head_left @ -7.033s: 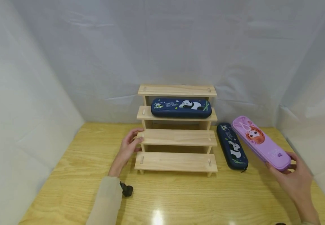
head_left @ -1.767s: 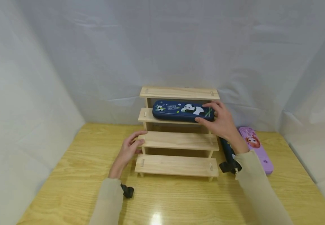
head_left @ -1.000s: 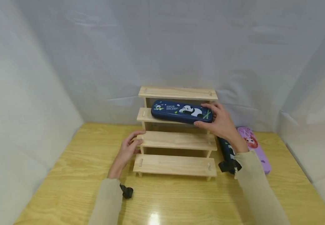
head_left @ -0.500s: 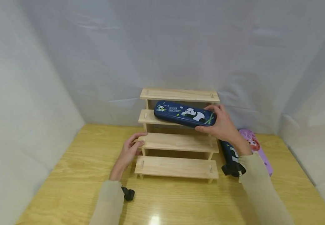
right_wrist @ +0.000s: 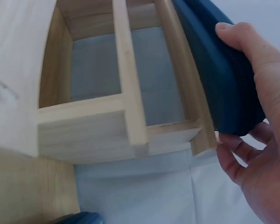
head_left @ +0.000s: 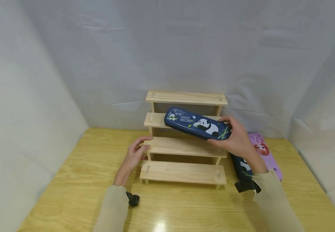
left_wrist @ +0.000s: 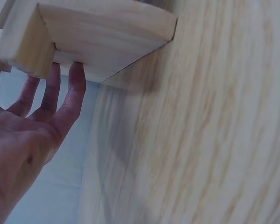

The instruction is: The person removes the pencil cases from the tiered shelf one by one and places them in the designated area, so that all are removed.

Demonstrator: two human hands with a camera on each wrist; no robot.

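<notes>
Head view: the right hand (head_left: pixel 237 138) grips the right end of the panda case (head_left: pixel 197 127), thumb on the top face and fingers curled under the near edge. The case is lifted clear of the rack (head_left: pixel 185 141), held in the air in front of the second step from the top, and over the right half of the third. Its long axis runs left to right, roughly along the steps, but slanted: the free left end sits higher and farther back, and the held right end is lower and nearer the person. All of the case lies to the left of the right hand, so it sticks out toward the rack's middle. The left hand (head_left: pixel 133 155) is well apart from the case, at the left end of the third step, thumb on top of the board and fingers at its edge. A second panda case (head_left: pixel 244 167) and a purple case (head_left: pixel 264 153) lie on the table (head_left: pixel 69 193) toward its right edge, just right of the rack and behind the right wrist.

Left wrist view: the left hand (left_wrist: pixel 23 140) is spread, its straight fingertips (left_wrist: pixel 77 74) touching the underside of a step (left_wrist: pixel 102 32); nothing is grasped.

Right wrist view: the right hand (right_wrist: pixel 256 154) wraps the end of the case (right_wrist: pixel 214 70), thumb over one face and fingers under it, just beside the rack (right_wrist: pixel 126 93).
</notes>
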